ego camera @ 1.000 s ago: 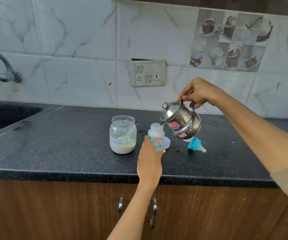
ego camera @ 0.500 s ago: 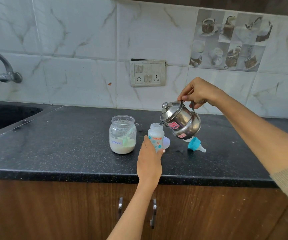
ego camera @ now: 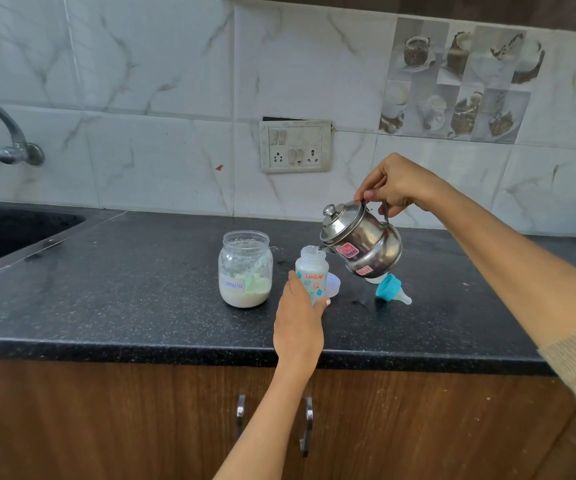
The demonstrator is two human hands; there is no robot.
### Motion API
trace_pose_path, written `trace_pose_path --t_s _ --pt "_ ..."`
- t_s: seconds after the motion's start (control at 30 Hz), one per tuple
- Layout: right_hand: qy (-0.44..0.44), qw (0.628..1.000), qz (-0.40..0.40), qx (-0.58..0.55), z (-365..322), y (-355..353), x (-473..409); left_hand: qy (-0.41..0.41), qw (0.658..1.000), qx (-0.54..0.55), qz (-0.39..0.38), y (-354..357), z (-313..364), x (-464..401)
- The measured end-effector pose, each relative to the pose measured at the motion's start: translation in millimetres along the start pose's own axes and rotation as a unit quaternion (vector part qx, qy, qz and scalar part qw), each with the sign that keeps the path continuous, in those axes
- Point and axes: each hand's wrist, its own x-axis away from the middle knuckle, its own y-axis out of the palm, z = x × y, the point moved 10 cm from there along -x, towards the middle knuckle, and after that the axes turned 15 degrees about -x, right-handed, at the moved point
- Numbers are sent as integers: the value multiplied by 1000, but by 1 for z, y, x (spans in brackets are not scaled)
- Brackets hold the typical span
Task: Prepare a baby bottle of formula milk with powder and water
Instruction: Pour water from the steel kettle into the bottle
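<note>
A small white baby bottle with an orange logo stands upright and uncapped on the black counter. My left hand grips its lower half from the front. My right hand holds the handle of a steel kettle, tilted left with its spout at the bottle's mouth. An open glass jar labelled Formula, with white powder and a green scoop inside, stands left of the bottle. The blue teat ring lies on its side to the right.
A clear round cap lies just behind the bottle. A dark sink and a tap are at the far left. A switch and socket plate sits on the tiled wall. Wooden cupboard doors with handles are below the counter.
</note>
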Motion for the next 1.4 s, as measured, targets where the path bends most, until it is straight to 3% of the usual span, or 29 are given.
trace_pose_path --t_s 1.4 --pt "0 1000 5 10 -1 0 0 2 1000 0 1 0 -1 -1"
